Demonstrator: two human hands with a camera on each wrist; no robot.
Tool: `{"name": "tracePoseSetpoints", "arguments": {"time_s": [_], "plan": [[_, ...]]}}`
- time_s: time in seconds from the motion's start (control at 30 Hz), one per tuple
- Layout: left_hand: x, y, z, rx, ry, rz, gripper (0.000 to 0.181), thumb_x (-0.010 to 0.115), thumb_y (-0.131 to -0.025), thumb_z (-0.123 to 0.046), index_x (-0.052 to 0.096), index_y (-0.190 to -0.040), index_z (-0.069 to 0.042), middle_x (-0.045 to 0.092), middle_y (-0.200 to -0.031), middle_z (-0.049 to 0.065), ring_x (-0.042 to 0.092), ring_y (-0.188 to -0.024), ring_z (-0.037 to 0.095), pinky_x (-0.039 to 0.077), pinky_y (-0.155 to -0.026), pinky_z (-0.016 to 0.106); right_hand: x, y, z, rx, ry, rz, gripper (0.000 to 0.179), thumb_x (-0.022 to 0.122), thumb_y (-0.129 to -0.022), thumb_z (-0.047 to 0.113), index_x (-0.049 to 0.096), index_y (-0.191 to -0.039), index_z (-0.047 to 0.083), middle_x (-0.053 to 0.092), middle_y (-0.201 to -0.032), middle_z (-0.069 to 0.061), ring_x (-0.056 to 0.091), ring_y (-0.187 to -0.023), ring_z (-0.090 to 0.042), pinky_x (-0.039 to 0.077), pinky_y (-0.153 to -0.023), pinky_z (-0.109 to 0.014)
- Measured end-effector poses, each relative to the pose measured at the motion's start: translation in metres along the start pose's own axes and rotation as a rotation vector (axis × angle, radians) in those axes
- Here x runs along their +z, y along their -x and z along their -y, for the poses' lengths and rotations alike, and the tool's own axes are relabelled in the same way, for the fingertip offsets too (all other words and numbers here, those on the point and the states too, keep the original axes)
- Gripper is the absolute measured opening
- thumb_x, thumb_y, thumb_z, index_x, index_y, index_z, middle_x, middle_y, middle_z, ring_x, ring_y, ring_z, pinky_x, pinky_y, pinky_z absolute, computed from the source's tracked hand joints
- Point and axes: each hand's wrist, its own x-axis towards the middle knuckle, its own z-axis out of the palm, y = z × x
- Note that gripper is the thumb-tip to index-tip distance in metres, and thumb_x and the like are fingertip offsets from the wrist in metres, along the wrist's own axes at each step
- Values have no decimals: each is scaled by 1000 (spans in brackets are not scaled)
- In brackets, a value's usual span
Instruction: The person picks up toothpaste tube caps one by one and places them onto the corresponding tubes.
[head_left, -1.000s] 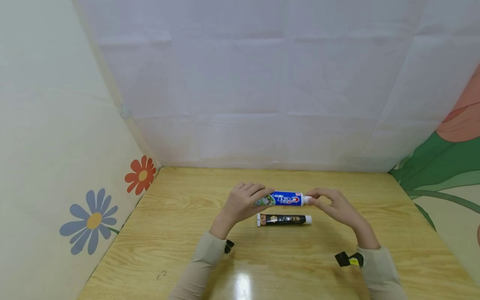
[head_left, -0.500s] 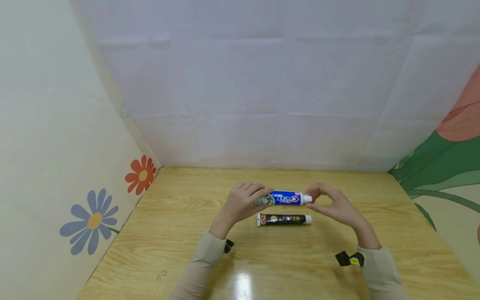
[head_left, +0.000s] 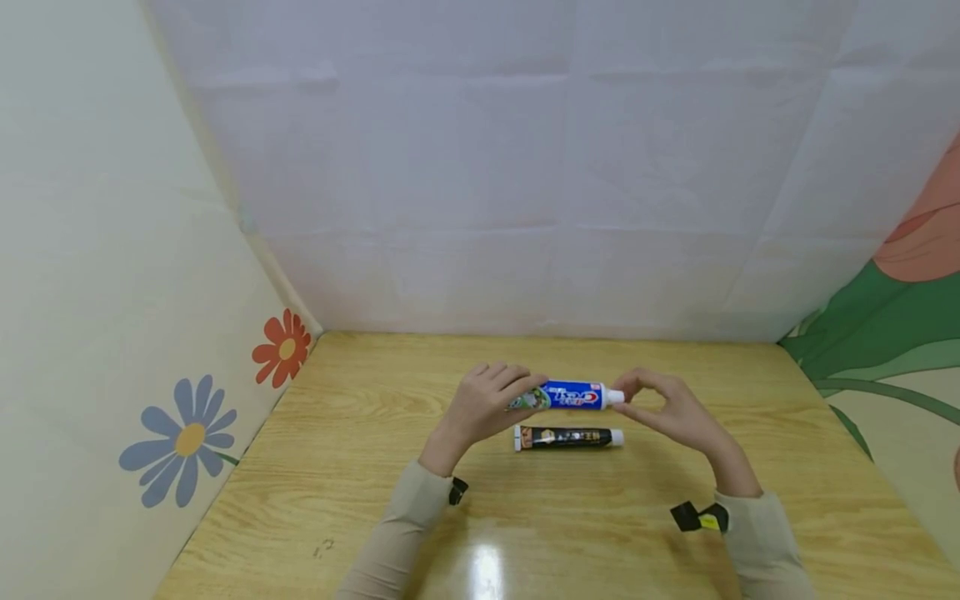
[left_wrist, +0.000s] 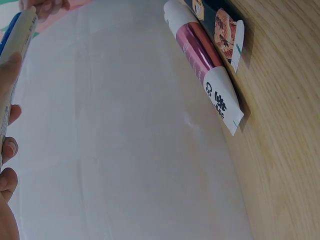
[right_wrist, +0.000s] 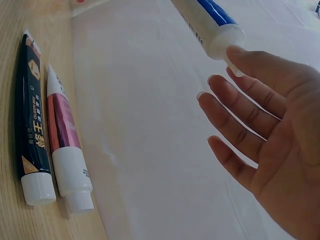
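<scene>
My left hand [head_left: 483, 407] grips a blue-and-white toothpaste tube [head_left: 574, 395] by its green-patterned end, holding it level above the table with its cap to the right. The thumb and index finger of my right hand [head_left: 678, 411] pinch the tube's white cap [head_left: 616, 397]; in the right wrist view the other fingers are spread. A black toothpaste tube [head_left: 572, 438] with a white cap lies on the table nearer to me. Beside it, in the right wrist view, lies a pink-and-white toothpaste tube [right_wrist: 65, 120], which the head view does not show.
The wooden table [head_left: 360, 467] meets a white sheet [head_left: 480, 208] at the back. Flower-patterned panels [head_left: 97, 275] stand at the left and right. A black wrist mount [head_left: 697, 517] sits at the right sleeve, and light glares off the table's front.
Half a second ago my right thumb and index finger stood wider around the cap; now they have closed on it again. My left hand and the tubes have hardly moved.
</scene>
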Motion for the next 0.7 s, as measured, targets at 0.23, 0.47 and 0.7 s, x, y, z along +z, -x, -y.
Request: {"name": "tracePoseSetpoints", "arguments": {"time_s": [0.23, 0.47, 0.7], "plan": [[-1, -1, 0, -3, 3, 4, 45, 72, -77, -42, 63, -116, -21, 65, -98, -4, 60, -81, 9, 46, -61, 21, -2, 0, 1, 8, -5, 8, 19, 69, -81, 5, 65, -97, 12, 64, -87, 7, 57, -79, -5, 46, -81, -37], [-1, -1, 0, 0, 5, 4, 45, 72, -78, -42, 63, -116, -21, 65, -98, -4, 60, -81, 9, 46, -62, 21, -2, -1, 1, 2, -16, 20, 17, 68, -82, 4, 66, -96, 12, 64, -86, 6, 58, -80, -7, 44, -82, -41], [-1, 0, 1, 0, 4, 10, 44, 72, -78, -42, 63, -116, -21, 64, -99, -4, 59, -82, 9, 46, -62, 21, -1, -1, -1, -3, -41, 35, 15, 65, -84, 2, 66, -95, 12, 66, -87, 0, 58, -81, -8, 44, -82, -46]]}}
